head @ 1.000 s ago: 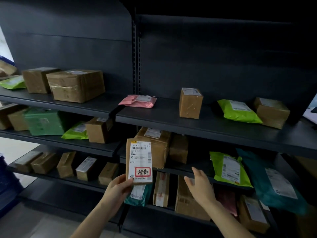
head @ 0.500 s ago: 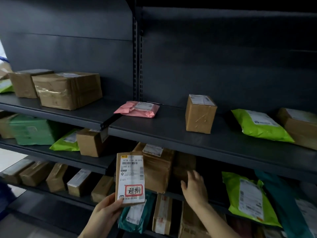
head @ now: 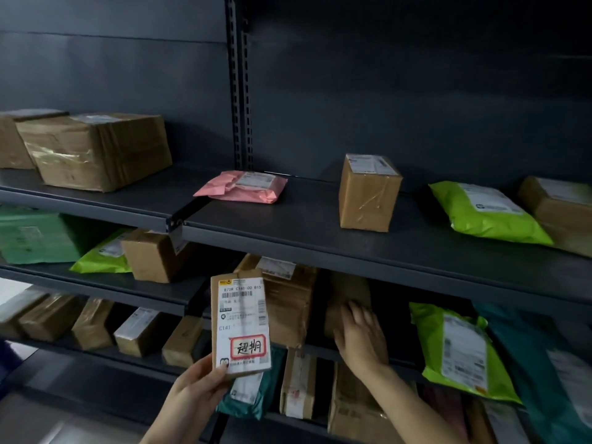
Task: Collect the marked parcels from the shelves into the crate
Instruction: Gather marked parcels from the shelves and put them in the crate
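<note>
My left hand [head: 195, 395] holds a flat brown parcel [head: 240, 322] upright by its lower edge, in front of the shelves. Its white label carries a red-framed handwritten mark near the bottom. My right hand [head: 362, 338] reaches into the second shelf with fingers spread, resting against a brown box [head: 347, 294] that stands in the dark behind a larger taped box [head: 288, 302]. No crate is in view.
The top shelf [head: 320, 232] carries a pink mailer [head: 246, 185], an upright brown box [head: 368, 193], a lime bag [head: 483, 213] and big boxes [head: 96, 152] on the left. Lower shelves hold several small boxes [head: 134, 331], green bags [head: 461, 347] and a teal bag [head: 544, 363].
The view has moved in closer to the shelves. My right hand has risen from the lower shelf edge into the second shelf, onto the brown box. My left hand keeps the marked parcel.
</note>
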The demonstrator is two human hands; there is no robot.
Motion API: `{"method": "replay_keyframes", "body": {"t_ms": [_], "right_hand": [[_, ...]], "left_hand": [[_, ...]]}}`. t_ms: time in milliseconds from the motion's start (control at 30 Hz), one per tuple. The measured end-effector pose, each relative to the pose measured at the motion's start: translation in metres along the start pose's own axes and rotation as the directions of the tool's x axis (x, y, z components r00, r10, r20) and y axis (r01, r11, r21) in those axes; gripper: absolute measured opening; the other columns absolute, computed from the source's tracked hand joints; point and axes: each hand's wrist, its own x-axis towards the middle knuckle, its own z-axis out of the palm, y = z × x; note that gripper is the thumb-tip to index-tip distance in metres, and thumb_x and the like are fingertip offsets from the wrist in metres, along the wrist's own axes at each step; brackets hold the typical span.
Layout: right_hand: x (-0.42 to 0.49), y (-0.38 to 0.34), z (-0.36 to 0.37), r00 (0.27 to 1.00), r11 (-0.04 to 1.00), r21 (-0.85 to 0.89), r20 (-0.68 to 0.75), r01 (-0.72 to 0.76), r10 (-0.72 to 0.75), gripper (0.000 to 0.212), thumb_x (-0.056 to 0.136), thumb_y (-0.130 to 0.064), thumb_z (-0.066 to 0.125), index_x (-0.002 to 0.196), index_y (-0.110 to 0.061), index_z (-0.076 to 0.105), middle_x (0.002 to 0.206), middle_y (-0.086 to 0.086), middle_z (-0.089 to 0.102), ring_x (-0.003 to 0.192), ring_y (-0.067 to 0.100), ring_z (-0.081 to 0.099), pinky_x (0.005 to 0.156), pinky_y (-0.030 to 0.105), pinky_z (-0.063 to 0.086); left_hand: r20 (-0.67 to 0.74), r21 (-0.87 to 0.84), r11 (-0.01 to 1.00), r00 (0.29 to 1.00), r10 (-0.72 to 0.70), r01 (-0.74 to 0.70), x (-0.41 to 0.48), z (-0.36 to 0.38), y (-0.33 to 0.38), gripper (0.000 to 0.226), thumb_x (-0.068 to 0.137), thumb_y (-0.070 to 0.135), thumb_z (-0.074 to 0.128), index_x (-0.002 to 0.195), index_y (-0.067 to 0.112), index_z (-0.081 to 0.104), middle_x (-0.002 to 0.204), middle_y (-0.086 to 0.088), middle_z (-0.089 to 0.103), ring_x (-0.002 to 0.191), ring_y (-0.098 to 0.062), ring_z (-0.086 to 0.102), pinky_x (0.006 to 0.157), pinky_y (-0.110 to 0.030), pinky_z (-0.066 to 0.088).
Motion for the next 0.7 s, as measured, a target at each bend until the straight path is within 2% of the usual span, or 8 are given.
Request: {"method": "replay_keyframes", "body": {"t_ms": [67, 133, 267, 367, 500, 600, 633, 700], "right_hand": [[-0.012, 0.008, -0.004, 1.000, 1.000, -0.010, 0.004, -0.023, 0.023, 0.054, 0.095, -0.039, 0.037, 0.145, -0.019, 0.028, 0.152, 0.003, 0.028, 0.140, 0.020, 0.024, 0.116, 0.033, 0.016], [-0.025, 0.016, -0.007, 0.999, 0.998, -0.023, -0.002, -0.052, 0.052, 0.053, 0.096, -0.043, 0.034, 0.143, -0.019, 0.032, 0.151, 0.002, 0.032, 0.138, 0.021, 0.027, 0.115, 0.033, 0.018], [-0.036, 0.018, -0.018, 0.986, 0.988, -0.029, -0.074, -0.153, 0.151, 0.062, 0.088, -0.060, 0.037, 0.134, -0.019, 0.045, 0.140, 0.005, 0.045, 0.127, 0.023, 0.041, 0.108, 0.038, 0.028], [-0.029, 0.007, -0.023, 0.957, 0.956, -0.030, 0.007, -0.290, 0.291, 0.074, 0.081, -0.072, 0.035, 0.137, -0.023, 0.037, 0.145, 0.010, 0.035, 0.132, 0.029, 0.032, 0.105, 0.046, 0.028], [-0.024, 0.004, -0.033, 0.929, 0.931, 0.019, 0.079, -0.365, 0.363, 0.066, 0.083, -0.060, 0.049, 0.135, -0.022, 0.036, 0.142, 0.013, 0.033, 0.132, 0.032, 0.028, 0.102, 0.044, 0.036], [-0.036, 0.012, -0.038, 0.916, 0.880, 0.259, 0.055, -0.398, 0.397, 0.063, 0.083, -0.051, 0.056, 0.134, -0.019, 0.039, 0.137, 0.014, 0.039, 0.129, 0.032, 0.032, 0.101, 0.041, 0.038], [-0.043, 0.014, -0.040, 0.902, 0.813, 0.415, 0.046, -0.408, 0.429, 0.060, 0.084, -0.046, 0.058, 0.134, -0.017, 0.042, 0.135, 0.015, 0.042, 0.127, 0.032, 0.035, 0.100, 0.041, 0.040], [-0.058, 0.014, -0.043, 0.855, 0.576, 0.711, 0.069, -0.403, 0.513, 0.049, 0.087, -0.034, 0.060, 0.129, -0.012, 0.050, 0.128, 0.016, 0.052, 0.117, 0.030, 0.047, 0.093, 0.038, 0.044]], "left_hand": [[0.006, -0.012, 1.000, 1.000, -0.003, 0.003, -0.002, 0.004, -0.003, 0.023, 0.083, -0.003, 0.051, 0.106, -0.001, 0.056, 0.095, -0.022, 0.073, 0.090, -0.033, 0.069, 0.060, -0.034, 0.061], [-0.003, -0.010, 1.000, 1.000, -0.007, 0.007, -0.005, 0.007, -0.006, 0.022, 0.087, -0.002, 0.049, 0.108, -0.002, 0.056, 0.099, -0.023, 0.071, 0.098, -0.035, 0.065, 0.070, -0.036, 0.060], [-0.004, 0.015, 1.000, 1.000, -0.011, 0.011, -0.007, 0.016, -0.011, 0.024, 0.088, -0.003, 0.048, 0.111, -0.003, 0.055, 0.105, -0.027, 0.068, 0.104, -0.039, 0.061, 0.092, -0.046, 0.047], [0.005, 0.024, 0.999, 1.000, -0.022, 0.022, -0.008, 0.021, -0.014, 0.030, 0.086, -0.003, 0.050, 0.116, -0.005, 0.053, 0.109, -0.028, 0.066, 0.109, -0.041, 0.059, 0.104, -0.051, 0.039], [0.017, 0.048, 0.998, 0.999, -0.028, 0.028, -0.009, 0.023, -0.017, 0.033, 0.086, -0.002, 0.052, 0.119, -0.006, 0.052, 0.111, -0.028, 0.066, 0.112, -0.040, 0.058, 0.109, -0.053, 0.034], [0.022, 0.065, 0.998, 0.999, -0.029, 0.027, -0.011, 0.024, -0.018, 0.033, 0.086, -0.001, 0.052, 0.118, -0.007, 0.052, 0.109, -0.027, 0.067, 0.111, -0.040, 0.059, 0.109, -0.052, 0.035], [0.019, 0.065, 0.998, 0.999, -0.028, 0.026, -0.012, 0.025, -0.019, 0.032, 0.086, -0.002, 0.052, 0.117, -0.007, 0.053, 0.109, -0.027, 0.068, 0.111, -0.039, 0.059, 0.109, -0.052, 0.035], [0.019, 0.071, 0.997, 0.999, -0.027, 0.025, -0.014, 0.028, -0.021, 0.030, 0.086, -0.001, 0.053, 0.116, -0.005, 0.054, 0.108, -0.025, 0.068, 0.111, -0.038, 0.059, 0.108, -0.050, 0.036]]}}
